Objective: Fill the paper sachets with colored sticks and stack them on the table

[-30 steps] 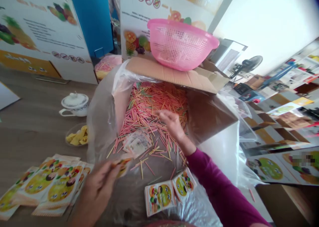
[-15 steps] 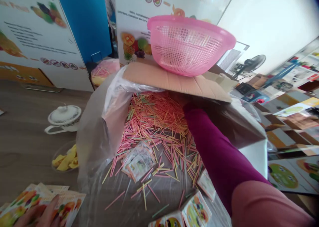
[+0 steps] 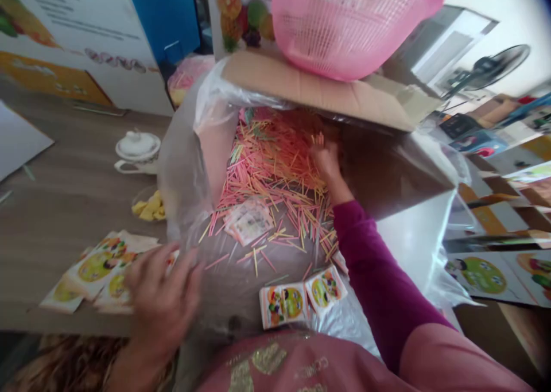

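Note:
My right hand [image 3: 326, 154] is inside the open cardboard box [image 3: 301, 85], closed on several thin coloured sticks whose ends show above the fingers. Pink, yellow and green sticks [image 3: 271, 162] lie heaped around it and spill forward onto the plastic. My left hand [image 3: 166, 291], blurred, is over the table edge with fingers bent. An orange and white bit of a flat printed packet [image 3: 173, 258] shows between its fingers. Beside that hand lies a pile of flat packets [image 3: 94, 271]. Translucent packets [image 3: 249, 220] rest among the loose sticks, and two printed packs [image 3: 284, 305] lie nearer me.
A pink plastic basket [image 3: 353, 30] sits on the box flap. Clear plastic sheeting [image 3: 181, 151] lines the box and hangs over its left side. On the left stand a lidded white pot [image 3: 138, 150] and a bowl of yellow pieces [image 3: 150, 206]. Large printed cartons [image 3: 86, 47] stand behind.
My right hand reached deep under the flap, then came partly back with sticks in its fingers. My left hand went to the packet pile and has moved right from it. The view has shifted.

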Action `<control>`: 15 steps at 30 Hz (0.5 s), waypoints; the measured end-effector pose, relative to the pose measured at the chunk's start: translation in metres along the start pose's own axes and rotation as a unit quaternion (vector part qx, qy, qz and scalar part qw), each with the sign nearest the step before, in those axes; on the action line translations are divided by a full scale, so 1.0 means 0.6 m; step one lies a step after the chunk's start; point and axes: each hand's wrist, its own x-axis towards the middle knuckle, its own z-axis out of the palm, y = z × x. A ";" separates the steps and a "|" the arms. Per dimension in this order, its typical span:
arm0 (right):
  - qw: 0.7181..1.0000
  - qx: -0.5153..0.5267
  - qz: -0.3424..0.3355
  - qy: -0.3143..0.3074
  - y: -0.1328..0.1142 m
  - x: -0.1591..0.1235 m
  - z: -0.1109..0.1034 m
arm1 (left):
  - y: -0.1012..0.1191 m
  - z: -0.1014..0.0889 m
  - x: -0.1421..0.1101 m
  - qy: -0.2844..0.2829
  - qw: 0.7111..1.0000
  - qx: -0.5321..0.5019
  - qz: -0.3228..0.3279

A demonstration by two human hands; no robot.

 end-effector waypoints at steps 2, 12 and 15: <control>0.999 0.022 0.027 -0.011 0.030 -0.089 0.001 | 0.035 0.054 0.021 -0.086 0.995 -0.001 0.040; 0.976 -0.065 -0.011 -0.206 0.005 -0.276 -0.044 | 0.110 0.218 0.095 -0.379 0.899 0.177 0.128; 0.941 -0.179 -0.061 -0.279 0.003 -0.288 -0.048 | 0.098 0.213 0.088 -0.366 0.899 0.179 0.159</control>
